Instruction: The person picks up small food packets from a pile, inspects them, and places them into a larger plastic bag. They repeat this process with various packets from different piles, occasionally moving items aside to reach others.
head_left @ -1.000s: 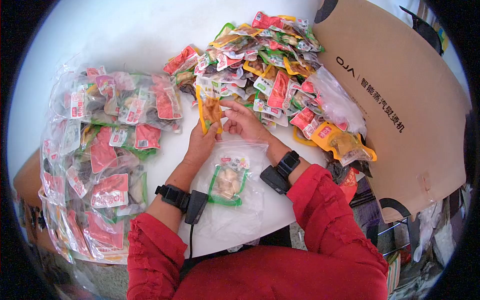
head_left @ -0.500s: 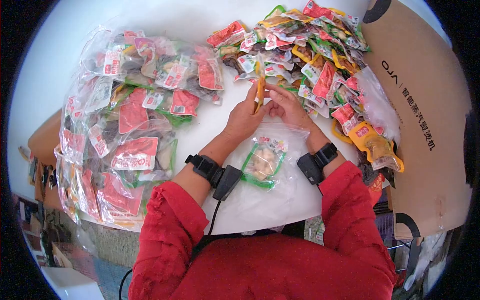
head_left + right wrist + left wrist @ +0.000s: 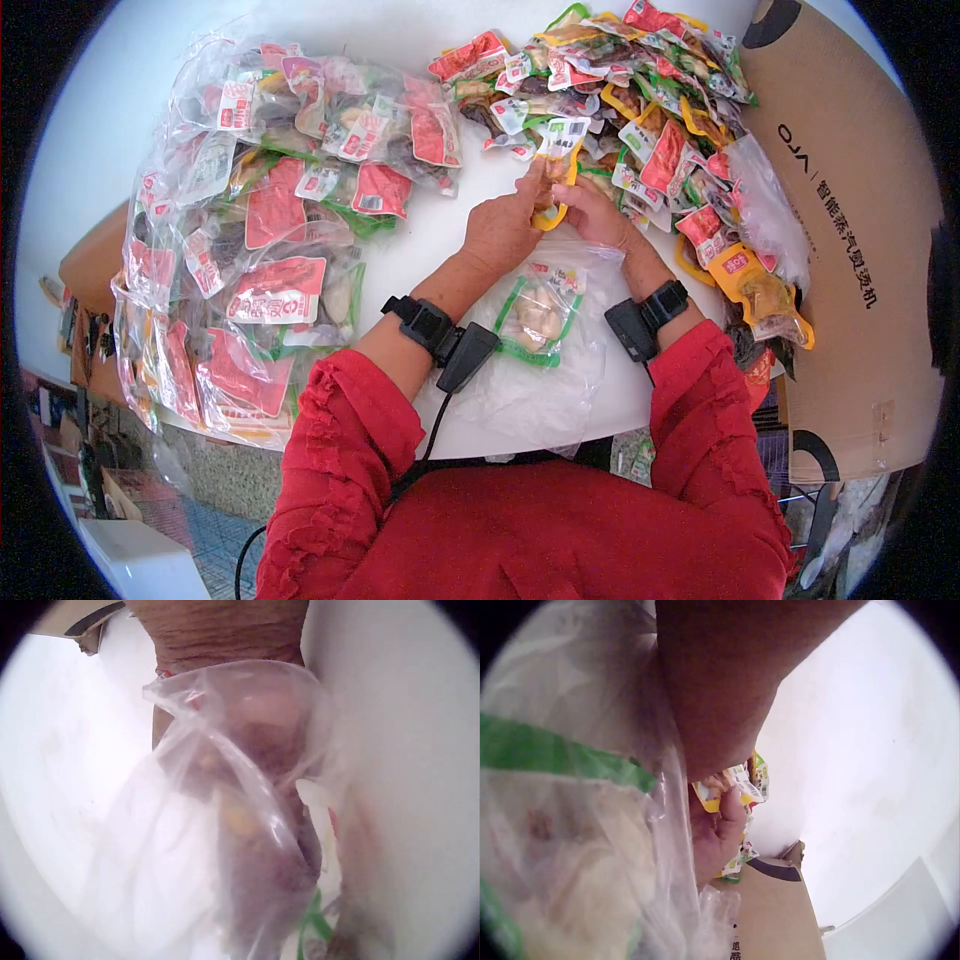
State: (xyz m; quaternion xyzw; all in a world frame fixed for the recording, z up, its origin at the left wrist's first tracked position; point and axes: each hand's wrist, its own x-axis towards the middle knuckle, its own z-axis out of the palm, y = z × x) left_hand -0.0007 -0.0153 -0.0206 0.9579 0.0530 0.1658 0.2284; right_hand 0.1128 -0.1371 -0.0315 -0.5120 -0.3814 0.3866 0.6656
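Observation:
A yellow-edged food packet (image 3: 562, 143) with brown contents is held up in front of the pile. My left hand (image 3: 505, 228) grips its left side, fingers partly hidden behind it. My right hand (image 3: 592, 212) pinches its lower right edge; in the left wrist view the thumb (image 3: 733, 814) lies against the packet's yellow border (image 3: 712, 804). Below the hands, a clear plastic bag (image 3: 572, 400) lies on the table with a green-edged packet (image 3: 538, 318) of pale pieces inside. Its film (image 3: 247, 761) covers much of the right hand in the right wrist view.
A heap of loose food packets (image 3: 660, 155) lies at the back right, beside a large cardboard box (image 3: 850, 300). Filled clear bags of packets (image 3: 275, 290) cover the left of the white table (image 3: 420, 235). A yellow packet (image 3: 765, 290) sits at the heap's near end.
The yellow-edged packet has turned from face-on to edge-on, then to a tilted face. My right fingers have come onto its lower edge. The head view has shifted, moving the scene right and up.

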